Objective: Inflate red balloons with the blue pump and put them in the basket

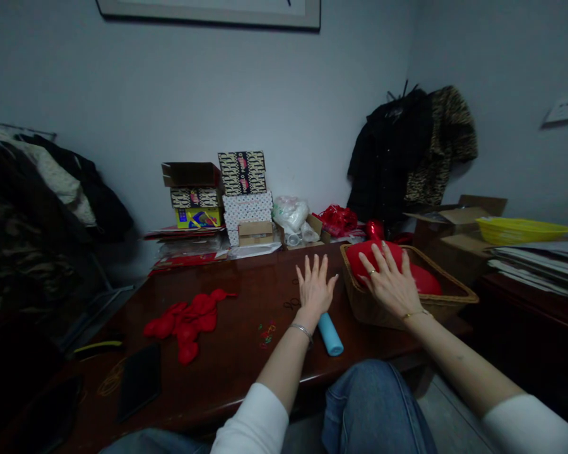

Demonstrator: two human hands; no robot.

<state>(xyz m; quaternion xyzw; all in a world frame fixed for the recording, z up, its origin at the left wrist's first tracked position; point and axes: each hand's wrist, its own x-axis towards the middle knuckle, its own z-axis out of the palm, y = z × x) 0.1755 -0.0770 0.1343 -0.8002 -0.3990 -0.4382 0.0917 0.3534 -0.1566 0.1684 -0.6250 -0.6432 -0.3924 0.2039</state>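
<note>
My right hand (390, 280) lies with spread fingers on a red inflated balloon (389, 252) in a wicker basket (459, 301). Another red balloon (426, 280) shows beside it. Over the dark wooden table, my left hand (316, 287) has its fingers stretched out and nothing in it. Just under its wrist is a light blue cylinder (330, 334), partly hidden by the hand. To the left are small coloured rubber bands (267, 334) and a pile of limp red balloons (189, 321). Thin dark loops (292, 304) lie near my left fingers.
Along the wall stand patterned boxes (248, 211), a plastic bag (291, 214) and shiny red material (339, 221). A black phone-like slab (141, 381) lies at the front left of the table (231, 366). Right of the basket are a cardboard box (468, 214) and a yellow tray (523, 231).
</note>
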